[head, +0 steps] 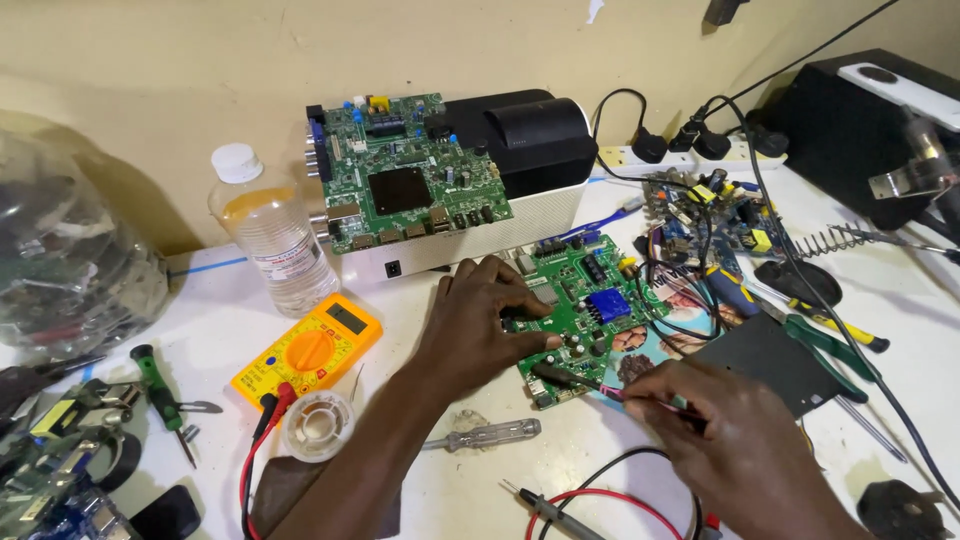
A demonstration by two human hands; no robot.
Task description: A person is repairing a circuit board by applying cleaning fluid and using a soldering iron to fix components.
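Right hand (735,425) is pinched shut on a thin probe (600,385) touching the small green circuit board (585,305) flat on the white tabletop (220,330), left hand (490,320) pressing it down, yellow multimeter (308,348) off left, bigger board (405,170) behind.

So on my bench the small circuit board (580,315) sits dead centre, my left hand (478,325) resting on its left edge and my right hand (725,440) just in front of it holding a probe (575,378) to its near edge. Multimeter (308,350) is off to the left, with the water bottle (268,230) behind it. A bigger board (405,170) leans on a box (480,230) at the back. Pliers (825,350) lie to the right, and a screwdriver (482,435) in front.
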